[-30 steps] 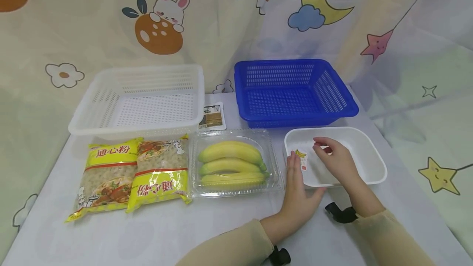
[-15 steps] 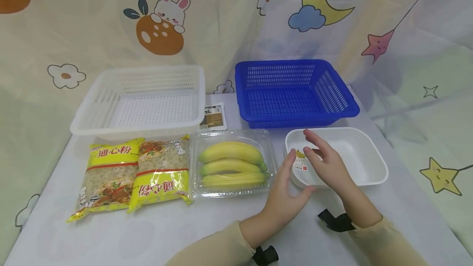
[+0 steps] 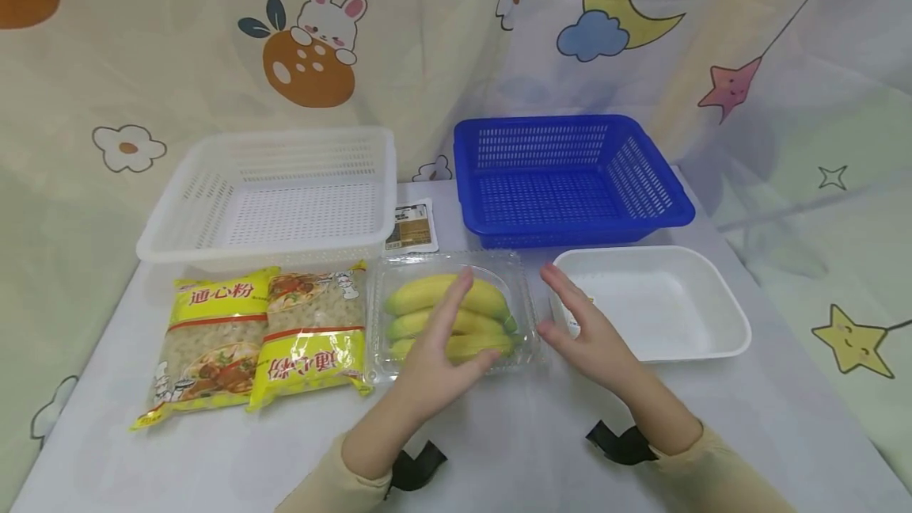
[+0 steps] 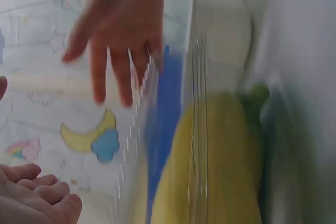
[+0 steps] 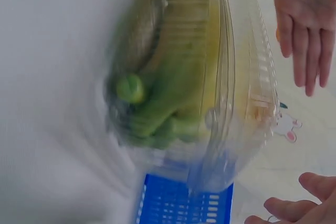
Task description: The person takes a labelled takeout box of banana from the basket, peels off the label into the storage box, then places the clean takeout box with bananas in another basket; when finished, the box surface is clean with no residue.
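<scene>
A clear plastic clamshell box (image 3: 523, 283) of yellow bananas (image 3: 442, 291) lies on the table in the middle of the head view. My left hand (image 3: 438, 366) hovers over its near side with fingers extended, overlapping the bananas in this view. To the right of the box is my right hand (image 3: 594, 343), fingers spread apart and holding nothing. Behind the right fingers stands a white tray (image 3: 663, 299), its banana sticker (image 3: 573, 323) mostly hidden. In the right wrist view, green banana stems (image 5: 157, 114) show through the plastic.
Two yellow bags of pasta (image 3: 214, 347) lie left of the box. A white basket (image 3: 271, 252) and a blue basket (image 3: 570, 236) stand at the back. A small flat packet (image 3: 412, 228) lies between them, and a patterned curtain (image 3: 427, 38) hangs behind.
Both hands have moved left from the white tray to the banana box, the left hand farther. The sticker now sits on the tray's left wall, and the right hand's fingers have opened out.
</scene>
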`<state>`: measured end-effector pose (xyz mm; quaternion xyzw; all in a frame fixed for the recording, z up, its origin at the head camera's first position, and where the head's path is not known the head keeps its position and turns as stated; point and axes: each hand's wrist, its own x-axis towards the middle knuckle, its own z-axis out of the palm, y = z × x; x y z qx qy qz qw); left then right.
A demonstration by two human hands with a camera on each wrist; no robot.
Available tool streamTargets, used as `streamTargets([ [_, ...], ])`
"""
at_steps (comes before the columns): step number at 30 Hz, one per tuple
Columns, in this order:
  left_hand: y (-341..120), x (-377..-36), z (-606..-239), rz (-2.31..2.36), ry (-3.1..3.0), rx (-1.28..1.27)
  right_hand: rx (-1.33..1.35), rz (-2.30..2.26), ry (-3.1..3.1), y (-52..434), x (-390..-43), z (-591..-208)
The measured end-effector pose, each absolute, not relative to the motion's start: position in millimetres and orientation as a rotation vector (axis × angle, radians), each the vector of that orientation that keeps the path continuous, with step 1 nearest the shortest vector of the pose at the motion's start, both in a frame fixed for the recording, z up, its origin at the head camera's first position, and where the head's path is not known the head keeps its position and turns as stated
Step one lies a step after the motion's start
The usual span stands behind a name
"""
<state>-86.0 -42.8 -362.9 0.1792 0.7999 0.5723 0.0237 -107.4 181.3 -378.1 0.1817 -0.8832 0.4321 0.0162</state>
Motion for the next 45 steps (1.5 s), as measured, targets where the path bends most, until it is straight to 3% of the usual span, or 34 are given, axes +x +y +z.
streamTargets([
  [16,-111,-90,-383,1.619,2.695,0.437,0.569,1.420,-2.765,154,-99,-389],
  [28,-120,-90,-402,1.476,2.667,0.181,0.512,1.366,-2.802,151,-101,-398],
  [45,-120,-87,-412,1.323,2.745,0.156,0.405,1.342,-2.901,147,-102,-412],
])
